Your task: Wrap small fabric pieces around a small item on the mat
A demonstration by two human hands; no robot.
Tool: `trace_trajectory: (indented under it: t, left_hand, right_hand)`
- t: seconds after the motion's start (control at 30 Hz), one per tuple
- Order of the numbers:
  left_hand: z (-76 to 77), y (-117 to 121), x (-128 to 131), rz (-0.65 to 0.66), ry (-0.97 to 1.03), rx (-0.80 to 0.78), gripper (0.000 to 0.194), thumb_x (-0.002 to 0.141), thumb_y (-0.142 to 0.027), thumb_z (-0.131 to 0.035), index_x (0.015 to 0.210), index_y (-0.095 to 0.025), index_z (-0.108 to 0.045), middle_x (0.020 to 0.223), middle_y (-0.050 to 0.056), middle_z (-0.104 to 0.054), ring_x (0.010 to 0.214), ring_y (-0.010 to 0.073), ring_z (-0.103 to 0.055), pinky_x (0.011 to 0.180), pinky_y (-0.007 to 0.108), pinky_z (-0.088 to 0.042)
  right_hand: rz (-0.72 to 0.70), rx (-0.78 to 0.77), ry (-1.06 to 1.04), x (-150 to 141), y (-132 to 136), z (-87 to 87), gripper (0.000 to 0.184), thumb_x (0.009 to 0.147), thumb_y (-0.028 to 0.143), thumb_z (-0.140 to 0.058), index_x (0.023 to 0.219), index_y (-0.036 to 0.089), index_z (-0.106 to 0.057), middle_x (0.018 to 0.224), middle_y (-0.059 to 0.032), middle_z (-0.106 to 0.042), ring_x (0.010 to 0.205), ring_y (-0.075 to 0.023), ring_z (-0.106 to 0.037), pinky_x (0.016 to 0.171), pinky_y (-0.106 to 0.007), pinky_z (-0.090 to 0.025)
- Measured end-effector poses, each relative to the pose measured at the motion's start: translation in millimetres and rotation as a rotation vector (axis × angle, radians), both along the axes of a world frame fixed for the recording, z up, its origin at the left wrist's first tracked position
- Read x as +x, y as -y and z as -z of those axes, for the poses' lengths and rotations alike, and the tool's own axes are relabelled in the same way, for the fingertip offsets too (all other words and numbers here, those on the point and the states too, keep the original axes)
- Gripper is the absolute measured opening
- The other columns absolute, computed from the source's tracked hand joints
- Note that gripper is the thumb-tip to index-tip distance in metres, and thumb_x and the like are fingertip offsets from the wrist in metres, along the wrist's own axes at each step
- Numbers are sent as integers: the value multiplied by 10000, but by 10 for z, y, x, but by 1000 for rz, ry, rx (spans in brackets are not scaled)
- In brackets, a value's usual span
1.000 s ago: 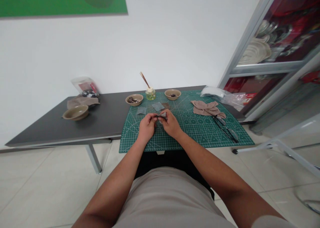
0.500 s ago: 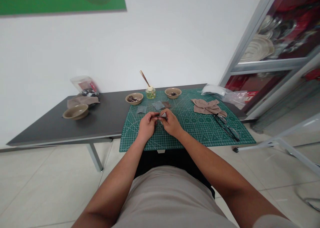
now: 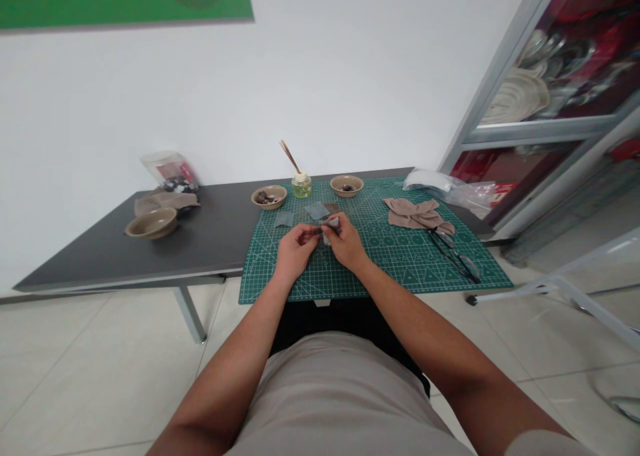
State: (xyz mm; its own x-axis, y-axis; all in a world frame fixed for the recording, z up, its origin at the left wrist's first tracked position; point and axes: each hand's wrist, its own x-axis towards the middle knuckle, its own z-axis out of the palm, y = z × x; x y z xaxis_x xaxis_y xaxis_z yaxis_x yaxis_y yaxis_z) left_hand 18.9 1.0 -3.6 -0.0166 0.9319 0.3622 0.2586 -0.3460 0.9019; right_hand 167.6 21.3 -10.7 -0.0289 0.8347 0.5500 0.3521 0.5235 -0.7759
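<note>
My right hand [image 3: 346, 244] is closed on a crumpled light-grey piece, like cloth or thin sheet [image 3: 327, 239], with its thumb on top. My left hand [image 3: 295, 251] is pinched beside it, fingertips on a small dark piece that I cannot make out, reaching toward the right fingers. Both hands are just above a green cutting mat [image 3: 400, 269]. Beyond them lie a small grey-blue square sheet [image 3: 285, 219], another grey-blue sheet [image 3: 317, 211] and a brown sheet [image 3: 332, 208], partly hidden by my right hand.
Behind stand a bowl of dark pieces [image 3: 269, 197], a glass jar with sticks [image 3: 302, 187] and a second bowl [image 3: 347, 187]. Brown cloth [image 3: 413, 214] and glasses [image 3: 457, 259] lie right. Another bowl [image 3: 151, 224] and a clear container [image 3: 171, 173] stand left.
My right hand has shifted slightly up and turned, and more of the grey piece shows beneath and above its thumb. My left hand stays nearly in place.
</note>
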Motion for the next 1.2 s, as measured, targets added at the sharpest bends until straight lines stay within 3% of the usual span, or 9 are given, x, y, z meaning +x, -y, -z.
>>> trace_trajectory:
  t: [0.23,0.53,0.67,0.87,1.2]
  left_hand:
    - [-4,32,-20,1,-23,-23,217,751,-307,-697,933,-194,-734,812,18,-734,718,150,-660,703,269,-519]
    - [-5,-3,-8,-10,68,-63,234,683,-217,-699,914,-191,-723,830,13,-743,763,166,-677,777,304,-532]
    - [-24,-3,-14,-43,-33,-73,181,692,-204,-681,867,-197,-730,799,5,-734,738,163,-659,763,298,-524]
    - [-46,-3,-37,-86,-169,58,155,730,-138,-650,812,-234,-742,863,2,-722,847,173,-642,838,311,-507]
    - [-36,9,-23,-79,-261,68,239,757,-83,-612,894,-229,-743,885,12,-710,862,179,-633,844,316,-496]
  right_hand:
    - [-5,11,-8,5,-9,1,107,847,330,-537,879,237,-496,829,-20,-615,770,-203,-584,755,-348,-468]
    - [-147,67,58,28,-13,17,126,837,280,-583,945,231,-539,899,-29,-626,838,-205,-592,783,-352,-463]
    - [-144,19,69,27,-19,7,110,829,264,-584,929,223,-565,864,-14,-629,813,-198,-592,770,-348,-456]
    - [-145,43,96,4,-20,-4,85,848,263,-585,925,227,-577,922,-29,-646,872,-207,-600,803,-360,-461]
    - [-113,52,138,-3,12,6,57,843,227,-581,814,216,-532,812,-15,-607,775,-193,-571,739,-328,-443]
